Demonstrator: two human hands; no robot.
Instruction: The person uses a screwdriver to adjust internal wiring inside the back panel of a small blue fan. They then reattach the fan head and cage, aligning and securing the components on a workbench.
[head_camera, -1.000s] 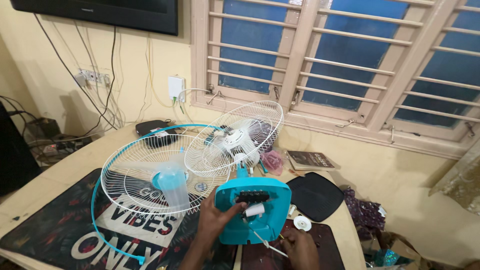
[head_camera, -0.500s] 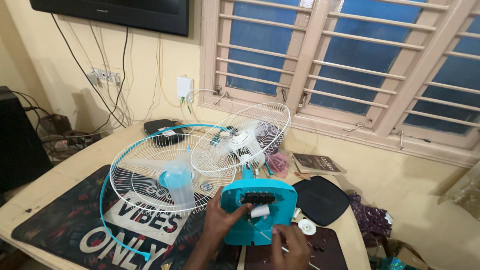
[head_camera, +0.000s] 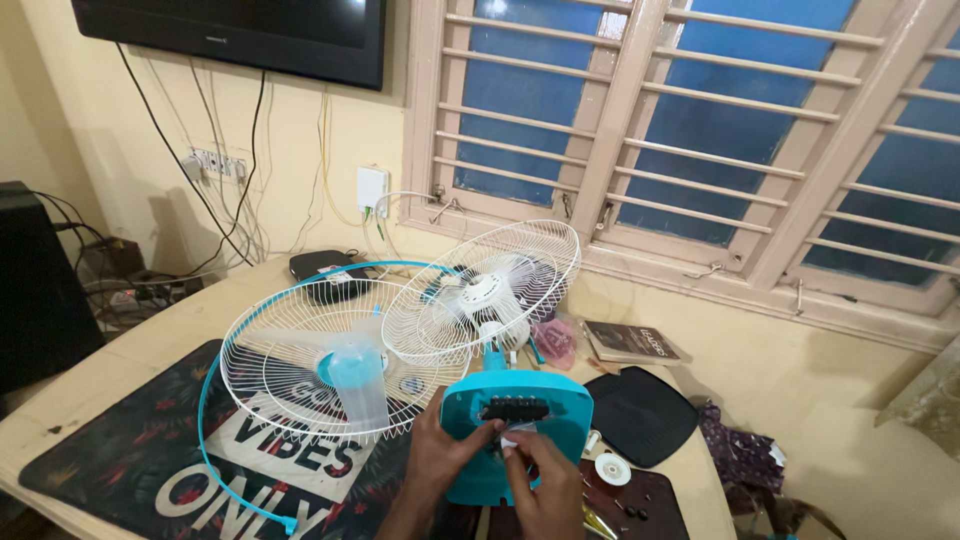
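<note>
fan base (head_camera: 530, 400) upright on surface (head_camera: 150, 345), front-centre | left hand (head_camera: 450, 462) clasps base side | right hand (head_camera: 540, 478) pinches small white part at base front | risk: base could tip into grille (head_camera: 330, 355); part could slip from pinch

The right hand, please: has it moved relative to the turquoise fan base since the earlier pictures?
Yes. The right hand has come up from beside the lower edge of the turquoise fan base onto its face.

Only the person's two bare hands and a little of each forearm show, entering from six o'clock. The left hand (head_camera: 445, 462) and the right hand (head_camera: 545, 487) wear no gloves, rings or watch, and no sleeve reaches either wrist
</note>
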